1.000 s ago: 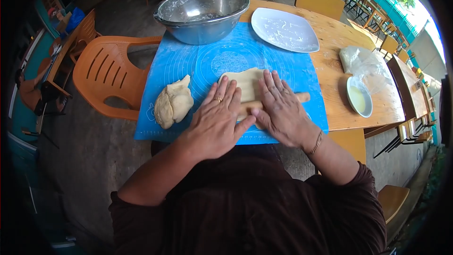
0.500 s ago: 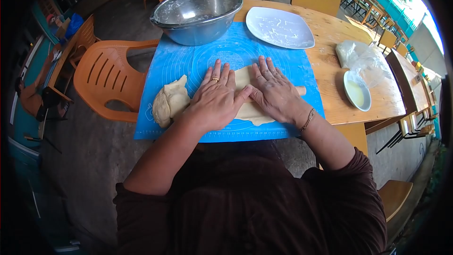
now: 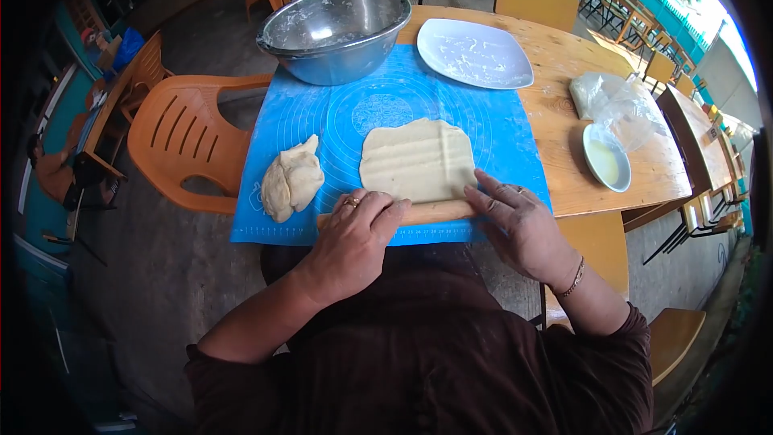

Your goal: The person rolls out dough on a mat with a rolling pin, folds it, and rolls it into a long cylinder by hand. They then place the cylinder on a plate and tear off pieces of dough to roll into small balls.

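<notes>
A wooden rolling pin lies across the near edge of a flattened dough sheet on the blue baking mat. My left hand, with a ring on one finger, is curled over the pin's left part. At the pin's right end, my right hand grips with bent fingers, its fingertips close to the sheet's near right corner. Faint ridges run across the dough. To the left of the sheet, a thick lump of dough rests on the mat, apart from both hands.
Toward the back stand a steel bowl and a floury white plate. On the wooden table at right are a small bowl of yellowish liquid and a plastic bag. An orange chair is at left.
Both hands have drawn back toward my body with the rolling pin, from the middle of the dough to its near edge. The flat outstretched fingers are now bent around the pin.
</notes>
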Tool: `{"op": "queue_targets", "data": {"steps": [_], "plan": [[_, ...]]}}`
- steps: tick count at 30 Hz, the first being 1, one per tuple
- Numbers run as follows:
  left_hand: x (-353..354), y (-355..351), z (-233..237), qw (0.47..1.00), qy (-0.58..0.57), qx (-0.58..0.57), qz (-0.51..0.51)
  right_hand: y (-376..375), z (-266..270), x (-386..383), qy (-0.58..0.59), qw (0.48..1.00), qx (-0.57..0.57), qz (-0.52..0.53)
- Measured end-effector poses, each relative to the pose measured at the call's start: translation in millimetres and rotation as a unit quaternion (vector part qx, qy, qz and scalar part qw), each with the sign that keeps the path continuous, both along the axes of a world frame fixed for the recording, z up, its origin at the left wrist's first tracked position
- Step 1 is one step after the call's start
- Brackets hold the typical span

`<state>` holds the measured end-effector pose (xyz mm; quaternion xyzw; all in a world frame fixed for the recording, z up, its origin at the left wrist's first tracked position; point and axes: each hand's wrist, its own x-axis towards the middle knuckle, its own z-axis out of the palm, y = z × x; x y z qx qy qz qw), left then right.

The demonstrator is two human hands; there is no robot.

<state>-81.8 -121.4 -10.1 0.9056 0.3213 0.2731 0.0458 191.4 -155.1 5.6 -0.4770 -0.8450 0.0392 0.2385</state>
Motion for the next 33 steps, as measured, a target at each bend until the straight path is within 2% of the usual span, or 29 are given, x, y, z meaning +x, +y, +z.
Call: {"op": "queue_targets", "data": {"steps": [4,6,8,12,14,15,16,18,19,21,22,24,28,32,33], "plan": [[-0.9,0.6,15.0,0.999,-0.035,0.003,-0.013,8.3,16.7,13.7,0.048,0.998,-0.041,0.029],[1.2,14.7,29.4,0.998,-0.059,0.034,-0.003,17.7,26.7,7.0,0.091,0.995,0.037,0.018],[3.3,32.9,29.9,0.998,-0.061,0.031,0.002,33.1,26.3,2.7,0.095,0.994,0.051,0.018],[5.9,57.6,11.5,0.998,-0.057,-0.002,0.019,62.5,5.5,4.3,0.038,0.999,0.035,-0.005],[13.0,59.1,5.5,0.996,-0.008,-0.076,0.053,71.4,-9.3,3.8,0.006,1.0,0.017,-0.006],[18.7,59.1,1.6,0.988,0.094,-0.077,0.094,73.8,-18.3,0.9,-0.025,0.999,0.041,-0.01],[22.3,60.2,1.1,0.988,0.094,-0.079,0.095,74.7,-23.2,-2.2,-0.057,0.996,0.064,-0.013],[29.9,66.8,5.9,0.969,0.127,-0.155,0.144,72.7,-18.3,-8.5,-0.084,0.995,0.045,-0.025],[35.4,71.8,6.0,0.969,0.128,-0.157,0.142,71.8,-16.1,-12.2,-0.111,0.993,0.026,-0.038],[45.6,87.8,7.2,0.947,0.21,-0.122,0.208,92.6,-22.2,-16.9,-0.128,0.989,0.008,-0.074],[47.2,96.3,8.3,0.947,0.214,-0.122,0.207,105.7,-24.1,-19.5,-0.146,0.983,-0.009,-0.108],[51.3,111.7,7.8,0.95,0.148,-0.148,0.23,126.5,-21.5,-23.2,-0.146,0.981,-0.02,-0.129],[57.1,133.4,5.5,0.937,0.14,-0.156,0.28,151.0,-21.8,-30.5,-0.148,0.974,-0.015,-0.17],[45.6,105.5,1.0,0.954,0.14,-0.138,0.228,118.1,-22.1,-25.3,-0.134,0.98,-0.036,-0.141],[40.6,87.6,-1.1,0.968,0.132,-0.109,0.182,96.9,-23.6,-21.9,-0.133,0.985,-0.009,-0.112]]}}
